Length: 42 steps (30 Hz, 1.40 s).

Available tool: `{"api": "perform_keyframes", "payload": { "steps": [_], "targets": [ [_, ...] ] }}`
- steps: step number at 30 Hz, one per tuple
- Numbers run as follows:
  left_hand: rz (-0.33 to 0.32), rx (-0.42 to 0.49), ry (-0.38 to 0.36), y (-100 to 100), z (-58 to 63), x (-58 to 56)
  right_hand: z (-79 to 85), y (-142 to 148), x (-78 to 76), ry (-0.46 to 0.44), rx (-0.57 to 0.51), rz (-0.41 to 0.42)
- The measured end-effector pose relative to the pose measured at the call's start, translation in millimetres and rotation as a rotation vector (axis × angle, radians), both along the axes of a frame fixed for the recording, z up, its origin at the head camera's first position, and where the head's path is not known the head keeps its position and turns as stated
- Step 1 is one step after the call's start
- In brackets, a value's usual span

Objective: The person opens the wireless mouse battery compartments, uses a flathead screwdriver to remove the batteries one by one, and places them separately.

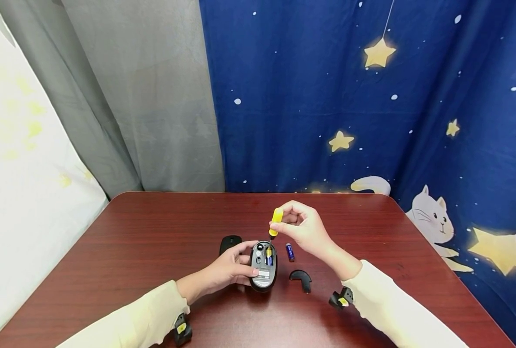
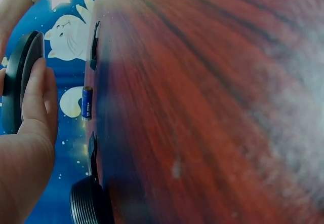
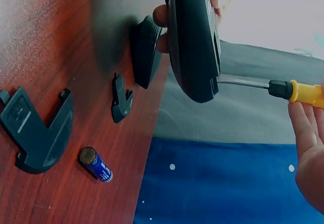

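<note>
My left hand [image 1: 227, 270] grips a black computer mouse [image 1: 262, 284] with its grey underside turned up, held above the table. The mouse's battery compartment is uncovered, and one battery [image 1: 270, 258] lies in it. My right hand [image 1: 305, 231] pinches the yellow handle of a screwdriver [image 1: 277, 217]. Its metal shaft points down at the end of the compartment; in the right wrist view the tip meets the mouse's edge, and the exact contact is hidden. A blue battery [image 3: 98, 165] lies loose on the table, near a curved black cover [image 3: 43, 133].
Behind my left hand another black mouse-like object [image 1: 229, 242] with ribbed sides rests on the reddish-brown table [image 1: 153, 227]. A smaller black piece [image 3: 121, 100] lies beside it. Grey and blue curtains [image 1: 305, 96] hang past the table's far edge.
</note>
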State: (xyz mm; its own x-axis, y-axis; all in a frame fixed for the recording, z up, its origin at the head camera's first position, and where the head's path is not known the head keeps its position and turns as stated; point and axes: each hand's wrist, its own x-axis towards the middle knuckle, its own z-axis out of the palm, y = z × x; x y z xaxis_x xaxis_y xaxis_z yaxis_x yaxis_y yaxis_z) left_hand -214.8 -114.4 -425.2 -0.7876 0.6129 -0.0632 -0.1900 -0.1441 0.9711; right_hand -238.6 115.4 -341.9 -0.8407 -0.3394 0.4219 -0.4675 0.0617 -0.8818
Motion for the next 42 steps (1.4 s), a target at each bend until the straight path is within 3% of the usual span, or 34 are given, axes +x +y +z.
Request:
{"api": "perform_keyframes", "payload": {
  "steps": [8, 17, 28, 36, 42],
  "targets": [
    [0.016, -0.015, -0.006, -0.4, -1.3, 0.4, 0.7, -1.1, -11.1, -0.02, 0.007, -0.04],
    [0.011, -0.007, 0.0, 0.4, -2.4, 2.2, 1.1, -1.0, -33.1, -0.257, -0.16, -0.019],
    [-0.005, 0.011, 0.003, -0.6, -2.4, 5.2, -6.2, -1.4, -52.6, -0.464, -0.175, -0.009],
    [-0.01, 0.012, 0.01, -1.4, -2.6, 7.1, -13.1, -3.7, -57.9, -0.571, -0.182, -0.017],
    [-0.022, 0.023, 0.012, -0.7, -1.1, 7.3, -16.5, -4.3, -58.9, -0.646, -0.156, -0.07]
  ]
}}
